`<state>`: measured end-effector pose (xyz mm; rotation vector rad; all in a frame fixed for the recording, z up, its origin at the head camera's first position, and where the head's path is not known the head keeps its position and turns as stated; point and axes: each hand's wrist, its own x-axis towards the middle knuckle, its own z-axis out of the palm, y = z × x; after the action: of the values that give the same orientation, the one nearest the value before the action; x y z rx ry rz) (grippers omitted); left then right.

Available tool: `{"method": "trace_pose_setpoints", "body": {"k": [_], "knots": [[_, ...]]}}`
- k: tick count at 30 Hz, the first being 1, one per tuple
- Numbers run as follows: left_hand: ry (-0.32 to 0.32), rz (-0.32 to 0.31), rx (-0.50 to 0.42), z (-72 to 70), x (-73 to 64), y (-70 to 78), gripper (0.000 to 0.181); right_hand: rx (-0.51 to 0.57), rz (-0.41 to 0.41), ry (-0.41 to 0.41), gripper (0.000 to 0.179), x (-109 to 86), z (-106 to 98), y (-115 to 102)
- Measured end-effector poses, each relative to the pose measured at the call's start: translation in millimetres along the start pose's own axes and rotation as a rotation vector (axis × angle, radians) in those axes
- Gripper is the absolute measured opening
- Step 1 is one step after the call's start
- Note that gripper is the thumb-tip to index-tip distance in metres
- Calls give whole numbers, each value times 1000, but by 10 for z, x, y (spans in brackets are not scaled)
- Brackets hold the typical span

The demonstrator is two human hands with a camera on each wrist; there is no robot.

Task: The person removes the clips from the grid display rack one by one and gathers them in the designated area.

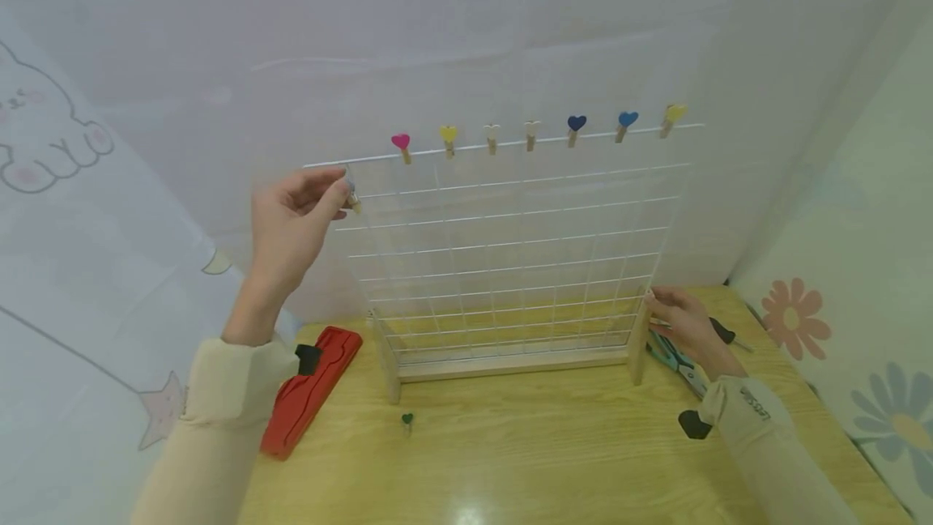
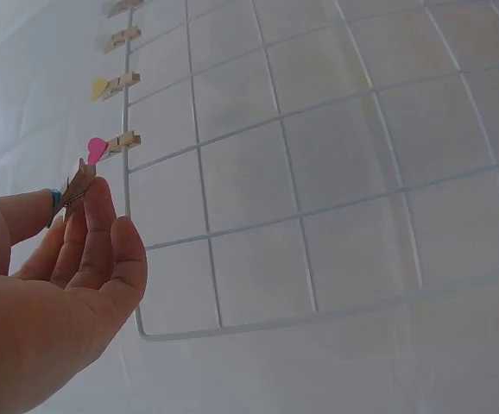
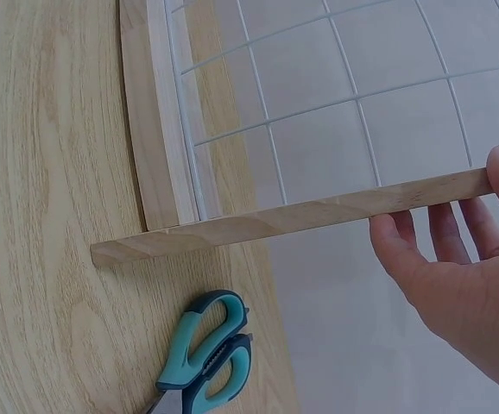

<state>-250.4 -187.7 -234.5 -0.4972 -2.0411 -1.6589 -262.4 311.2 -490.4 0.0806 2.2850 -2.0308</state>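
Observation:
My left hand [image 1: 287,221] pinches a small wooden clothespin [image 2: 78,183] between thumb and fingers, just beside the upper left corner of a white wire grid [image 2: 298,214]. A bit of blue shows by the thumb on that peg. Along the grid's top wire sit several heart clothespins: pink [image 1: 401,141], yellow [image 1: 448,134], two white, dark blue [image 1: 577,122], blue [image 1: 628,118] and yellow at the right end. The grid stands in a wooden base [image 1: 510,364]. My right hand [image 3: 465,276] holds the top of the right wooden upright [image 3: 293,211], thumb on one side, fingers on the other.
A red long case-like object [image 1: 313,395] lies on the table [image 1: 525,444] at left. In front of the base lies a dark green heart clothespin [image 1: 407,420]. Teal-handled scissors [image 3: 202,354] rest by the right upright, with a dark-handled tool [image 1: 722,330] behind.

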Motion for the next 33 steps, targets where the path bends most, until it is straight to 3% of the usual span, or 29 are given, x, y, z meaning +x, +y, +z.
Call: {"method": "trace_pose_setpoints", "body": {"k": [7,17,24,30,33], "knots": [[-43,-78,2,-108,-323,-294,20,-7,14,-6,71,8,16,-6],[-129,-203,97,-219,-683,-696,29,21,8,-28,72,-6,-45,-9],[-131,-284,118,-281,-865,-916,32,95,8,-43,72,29,-47,32],[-112,-364,178,-279,-1081,-1195,32,88,13,-53,74,31,-27,5],[-104,-404,163,-291,-1199,-1338,33,97,18,-55,74,31,-23,-6]]}}
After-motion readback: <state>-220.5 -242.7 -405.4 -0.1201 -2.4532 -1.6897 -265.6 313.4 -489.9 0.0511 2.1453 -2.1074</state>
